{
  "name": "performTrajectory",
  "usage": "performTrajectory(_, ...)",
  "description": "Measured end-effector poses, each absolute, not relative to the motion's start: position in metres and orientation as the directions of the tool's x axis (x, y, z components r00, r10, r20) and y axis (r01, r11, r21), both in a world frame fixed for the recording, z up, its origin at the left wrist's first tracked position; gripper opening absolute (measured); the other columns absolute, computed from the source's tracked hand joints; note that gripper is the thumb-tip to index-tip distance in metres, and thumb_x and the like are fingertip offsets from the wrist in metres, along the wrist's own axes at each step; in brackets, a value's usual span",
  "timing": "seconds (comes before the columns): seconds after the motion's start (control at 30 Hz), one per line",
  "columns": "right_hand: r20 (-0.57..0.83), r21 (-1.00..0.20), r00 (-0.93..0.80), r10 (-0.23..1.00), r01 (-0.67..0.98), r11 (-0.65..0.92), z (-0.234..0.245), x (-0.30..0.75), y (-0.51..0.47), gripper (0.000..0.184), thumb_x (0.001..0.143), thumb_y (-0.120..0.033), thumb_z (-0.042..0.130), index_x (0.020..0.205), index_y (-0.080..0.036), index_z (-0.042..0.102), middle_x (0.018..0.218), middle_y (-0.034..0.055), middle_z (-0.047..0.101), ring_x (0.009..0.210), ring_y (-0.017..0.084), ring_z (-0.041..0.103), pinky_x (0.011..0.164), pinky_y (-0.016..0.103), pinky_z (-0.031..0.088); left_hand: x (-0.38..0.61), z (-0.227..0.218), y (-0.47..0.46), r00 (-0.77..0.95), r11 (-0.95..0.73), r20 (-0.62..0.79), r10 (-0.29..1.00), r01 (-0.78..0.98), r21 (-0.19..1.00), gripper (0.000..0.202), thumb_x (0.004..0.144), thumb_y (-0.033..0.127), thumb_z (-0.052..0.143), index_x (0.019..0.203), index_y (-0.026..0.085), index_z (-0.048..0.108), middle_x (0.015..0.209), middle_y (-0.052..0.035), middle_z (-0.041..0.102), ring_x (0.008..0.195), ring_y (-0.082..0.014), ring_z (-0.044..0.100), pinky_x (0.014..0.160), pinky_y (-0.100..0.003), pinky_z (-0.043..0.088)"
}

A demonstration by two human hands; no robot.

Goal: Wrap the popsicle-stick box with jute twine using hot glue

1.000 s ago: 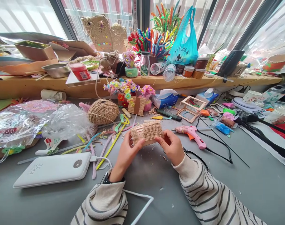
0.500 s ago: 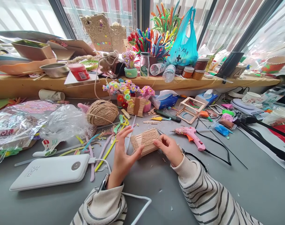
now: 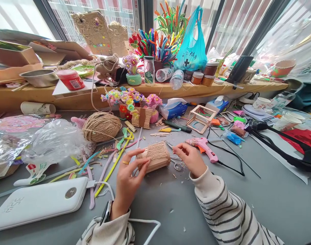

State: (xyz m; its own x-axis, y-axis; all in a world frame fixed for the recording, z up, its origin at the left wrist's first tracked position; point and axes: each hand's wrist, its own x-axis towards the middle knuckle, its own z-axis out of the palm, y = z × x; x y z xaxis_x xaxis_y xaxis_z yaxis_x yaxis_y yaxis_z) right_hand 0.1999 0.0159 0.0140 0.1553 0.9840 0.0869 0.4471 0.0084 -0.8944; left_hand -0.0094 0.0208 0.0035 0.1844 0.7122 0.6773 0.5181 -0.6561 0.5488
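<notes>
A small box of wooden sticks wrapped in twine [image 3: 156, 158] lies tilted on the grey table in front of me. My left hand [image 3: 131, 175] grips its left end, thumb and fingers closed on the near corner. Just right of the box is my right hand [image 3: 192, 158], its thumb and forefinger pinched at the end of a thin metal tool [image 3: 169, 145]. That tool reaches toward the box's upper right corner; its far part is hard to make out. Beneath the right fingers lie scissors [image 3: 177, 166], partly hidden.
A pink glue gun [image 3: 208, 151] with a black cord lies to the right. On the left are a white power bank [image 3: 40, 202], pipe cleaners and a twine ball [image 3: 102, 126]. A stick frame [image 3: 201, 119] stands behind. Jars and a blue bag [image 3: 192, 51] line the ledge.
My right hand has let go of the box and moved right to the thin metal tool. My left hand, open before, has closed on the box. The view has shifted slightly.
</notes>
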Motion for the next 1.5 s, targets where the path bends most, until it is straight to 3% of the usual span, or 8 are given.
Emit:
performTrajectory(0.13,0.259,-0.646,0.392,0.883,0.750,-0.143,0.021,0.246,0.015,0.036,0.077,-0.051,0.046,0.062,-0.018,0.054,0.065,0.0037,0.059,0.061,0.016,0.051,0.061,0.029,0.037,-0.011,0.004,0.019,0.148,-0.635,0.665,0.732,0.502,0.587,0.010,0.078,0.019,0.058,0.082,0.023,0.067,0.100,-0.0030,0.061,0.094,-0.0173,0.057,0.087,-0.035,0.046)
performTrajectory(0.4,0.055,-0.137,0.491,0.870,0.866,-0.480,-0.001,0.289,0.016,0.045,0.075,-0.053,0.050,0.085,-0.011,0.060,0.087,0.0176,0.063,0.085,0.030,0.057,0.071,0.036,0.041,-0.018,0.003,0.019,-0.048,-0.506,0.549,0.834,0.326,0.798,0.009,0.077,0.023,0.059,0.078,0.025,0.068,0.084,0.0002,0.063,0.081,-0.0138,0.058,0.079,-0.029,0.047)
performTrajectory(0.67,0.006,-0.110,0.502,0.865,0.860,-0.499,-0.003,0.280,0.023,0.038,0.076,-0.038,0.052,0.093,-0.004,0.060,0.091,0.0190,0.062,0.087,0.028,0.058,0.071,0.032,0.041,-0.018,0.004,0.024,-0.249,-0.263,0.223,0.942,-0.141,0.954,0.019,0.069,0.038,0.067,0.071,0.020,0.066,0.057,0.0026,0.056,0.057,-0.0089,0.051,0.056,-0.020,0.044)
performTrajectory(0.9,0.124,-0.260,0.548,0.828,0.823,-0.505,0.002,0.281,0.022,0.041,0.069,-0.042,0.052,0.095,-0.010,0.057,0.096,0.0150,0.061,0.082,0.024,0.057,0.065,0.030,0.041,-0.026,0.013,0.033,-0.233,-0.091,-0.062,0.971,-0.592,0.801,0.028,0.060,0.030,0.074,0.083,0.023,0.062,0.049,0.0089,0.042,0.042,-0.0024,0.037,0.040,-0.011,0.034)
performTrajectory(1.07,0.206,-0.485,0.601,0.772,0.748,-0.453,0.015,0.276,0.018,0.043,0.057,-0.052,0.053,0.081,-0.017,0.056,0.077,0.0089,0.062,0.068,0.023,0.055,0.062,0.032,0.041,-0.028,0.003,0.034,-0.268,-0.064,-0.023,0.963,-0.312,0.948,0.036,0.067,0.038,0.067,0.098,0.019,0.063,0.091,-0.0024,0.063,0.083,-0.0117,0.058,0.074,-0.021,0.049)
performTrajectory(1.2,0.203,-0.567,0.594,0.778,0.719,-0.401,0.025,0.268,0.013,0.041,0.058,-0.059,0.049,0.067,-0.019,0.053,0.056,0.0030,0.055,0.052,0.018,0.049,0.055,0.030,0.038,-0.031,-0.001,0.031,0.025,-0.137,0.135,0.991,0.136,0.981,0.068,0.065,0.042,0.068,0.125,0.021,0.044,0.128,-0.0112,0.049,0.121,-0.0260,0.043,0.101,-0.041,0.036)
performTrajectory(1.33,0.270,-0.617,0.565,0.779,0.723,-0.310,0.027,0.259,0.009,0.049,0.059,-0.066,0.048,0.068,-0.018,0.054,0.053,0.0024,0.054,0.046,0.016,0.047,0.049,0.028,0.036,-0.037,0.000,0.029,0.287,-0.274,0.162,0.944,0.411,0.869,0.089,0.060,0.038,0.073,0.135,0.022,0.028,0.140,-0.0157,0.034,0.127,-0.0301,0.037,0.103,-0.046,0.033)
performTrajectory(1.5,0.345,-0.613,0.492,0.799,0.763,-0.205,0.030,0.246,0.002,0.041,0.060,-0.061,0.053,0.063,-0.020,0.049,0.048,-0.0009,0.048,0.042,0.012,0.040,0.044,0.025,0.033,-0.037,-0.004,0.027,0.357,-0.374,0.186,0.916,0.584,0.720,0.079,0.063,0.031,0.071,0.131,0.020,0.034,0.133,-0.0162,0.044,0.124,-0.0307,0.042,0.101,-0.048,0.037)
